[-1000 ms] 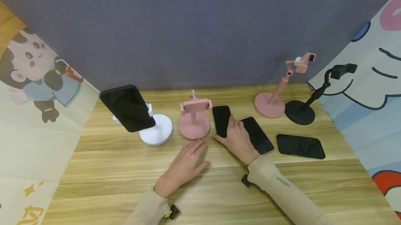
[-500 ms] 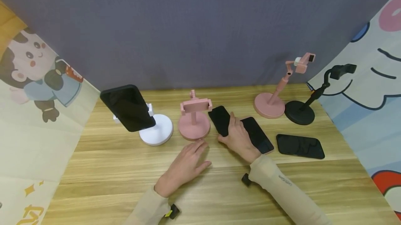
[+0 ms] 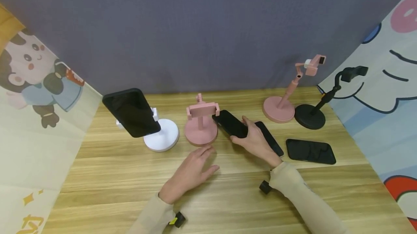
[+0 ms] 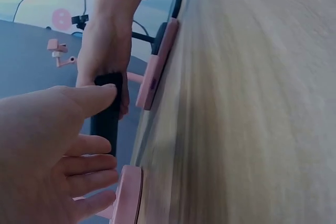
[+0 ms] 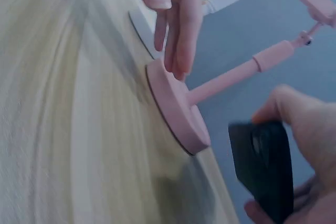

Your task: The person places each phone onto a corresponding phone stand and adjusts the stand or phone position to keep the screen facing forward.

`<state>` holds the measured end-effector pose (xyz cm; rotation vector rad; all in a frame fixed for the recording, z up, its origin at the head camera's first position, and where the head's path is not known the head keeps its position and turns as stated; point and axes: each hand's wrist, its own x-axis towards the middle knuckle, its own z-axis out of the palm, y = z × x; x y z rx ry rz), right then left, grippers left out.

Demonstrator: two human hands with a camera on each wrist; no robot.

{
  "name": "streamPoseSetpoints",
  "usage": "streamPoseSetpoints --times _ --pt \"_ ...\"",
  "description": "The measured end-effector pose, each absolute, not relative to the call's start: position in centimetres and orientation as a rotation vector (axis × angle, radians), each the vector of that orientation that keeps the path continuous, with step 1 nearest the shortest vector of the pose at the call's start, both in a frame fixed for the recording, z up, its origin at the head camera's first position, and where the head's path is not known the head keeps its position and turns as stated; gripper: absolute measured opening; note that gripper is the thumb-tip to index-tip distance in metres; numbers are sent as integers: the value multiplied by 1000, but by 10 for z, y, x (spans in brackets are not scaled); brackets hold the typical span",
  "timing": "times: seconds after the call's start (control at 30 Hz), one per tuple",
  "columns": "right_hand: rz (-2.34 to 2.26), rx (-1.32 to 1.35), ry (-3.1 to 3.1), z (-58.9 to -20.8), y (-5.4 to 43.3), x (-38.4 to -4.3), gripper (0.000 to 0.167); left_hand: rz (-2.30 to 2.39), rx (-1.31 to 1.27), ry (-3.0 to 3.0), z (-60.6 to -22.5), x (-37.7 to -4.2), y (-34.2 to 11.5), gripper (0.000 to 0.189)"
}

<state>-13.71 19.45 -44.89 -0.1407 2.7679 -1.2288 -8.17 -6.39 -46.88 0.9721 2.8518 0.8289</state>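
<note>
A black phone (image 3: 230, 123) is hanging tilted just above the wooden table (image 3: 110, 179), its far end reaching toward the middle pink stand (image 3: 201, 132); the right wrist view is showing a gap and a shadow beneath it. The right hand (image 3: 255, 141) is gripping it by its edges, thumb on one side and fingers on the other. Partly behind that hand, a second phone (image 3: 271, 140) is lying on the table, pink along its edge. The left hand (image 3: 192, 170) is holding nothing; its fingers are stretching out loosely, the thumb standing apart, and the fingertips are pointing at the near side of the middle pink stand's base, though whether they are touching it I cannot tell. To the left, a white stand (image 3: 161, 135) is carrying a dark phone (image 3: 131, 112) in its clamp. Over to the right, a third phone (image 3: 311, 151) is lying flat, and behind it another pink stand (image 3: 279, 109) and a black stand (image 3: 310, 116) are standing side by side. A grey wall (image 3: 208, 31) is rising behind everything.
</note>
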Motion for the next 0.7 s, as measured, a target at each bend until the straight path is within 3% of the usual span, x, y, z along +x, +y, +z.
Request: streamPoseSetpoints --times 0.33,0.7 --pt "-1301 -403 2701 -448 208 -129 94 1289 695 2666 -469 -86 -66 55" --pt "-1345 -874 2558 -457 224 -127 91 1673 378 2338 -474 -95 -74 48"
